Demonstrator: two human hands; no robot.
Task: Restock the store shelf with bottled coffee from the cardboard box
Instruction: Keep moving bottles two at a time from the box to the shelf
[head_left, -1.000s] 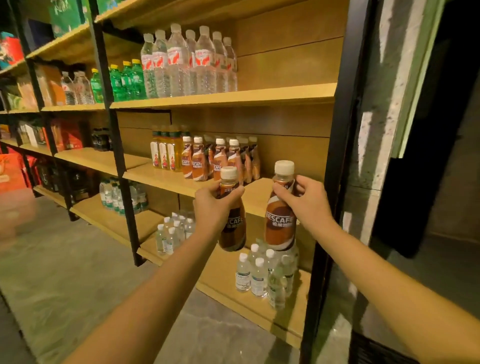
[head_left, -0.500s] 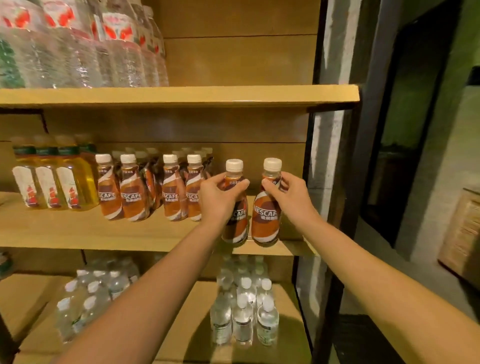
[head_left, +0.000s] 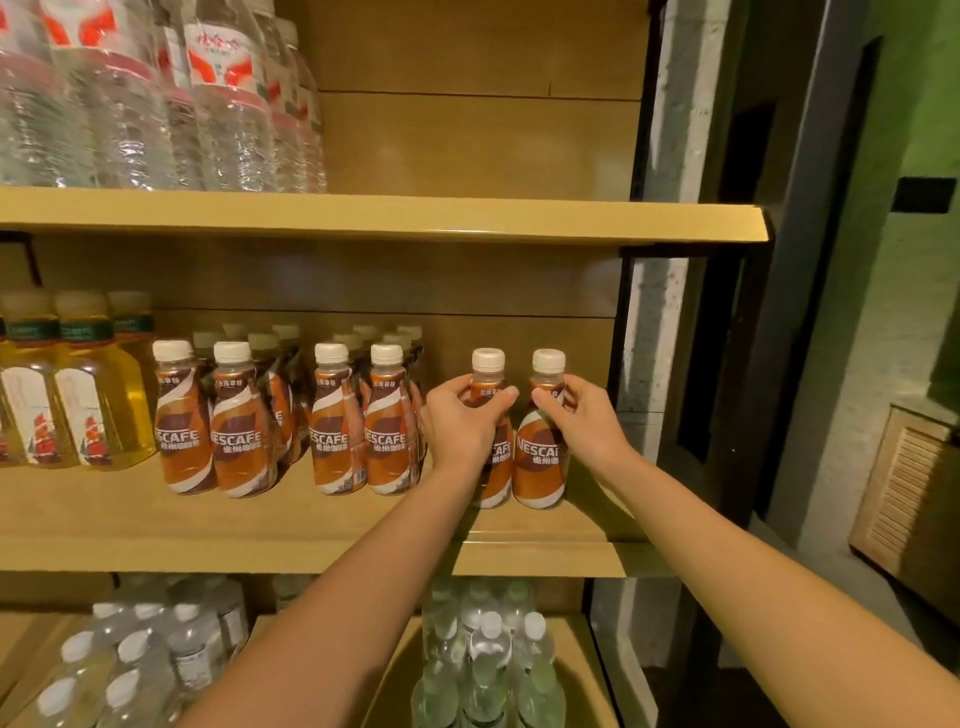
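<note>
Two brown-and-orange plastic coffee bottles with white caps are held upright, side by side, at the right end of the light wooden middle shelf. The left coffee bottle is gripped around its neck and shoulder by the left hand, fingers curled closed on it; the right coffee bottle is gripped the same way by the right hand. Both bases are seen at or just above the shelf board; contact cannot be told for certain.

Just to the left, rows of matching stocked coffee bottles are lined up, with a narrow gap left between them and the held pair. Further left, yellow drink bottles with green bands are ranged. To the right of the held pair, a short stretch of bare board is left before the black metal upright at the shelf's end. A broad strip of open board is left in front of every row, up to the shelf's front edge.

Clear water bottles with red-and-white labels are stacked on the shelf above, whose underside hangs well clear of the caps. Small clear water bottles with white caps are stored on the shelf below.
</note>
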